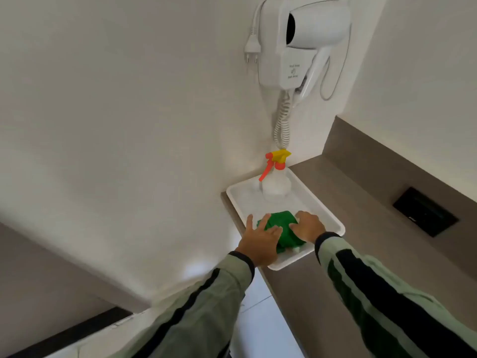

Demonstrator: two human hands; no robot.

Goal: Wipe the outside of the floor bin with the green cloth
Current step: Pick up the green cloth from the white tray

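Observation:
A crumpled green cloth [280, 228] lies in the near half of a white tray [320, 205] on a grey-brown counter. My left hand [260, 240] rests on the cloth's left side with fingers spread. My right hand [308, 227] lies on its right side, fingers curled over the fabric. Both hands touch the cloth, which still sits on the tray. The floor bin is not in view.
A white spray bottle [276, 182] with a yellow and orange trigger stands at the tray's far end. A wall-mounted white hair dryer [296, 42] with a coiled cord hangs above. A black panel [426, 211] sits in the counter's [361, 228] backsplash at right. The floor shows below the counter edge.

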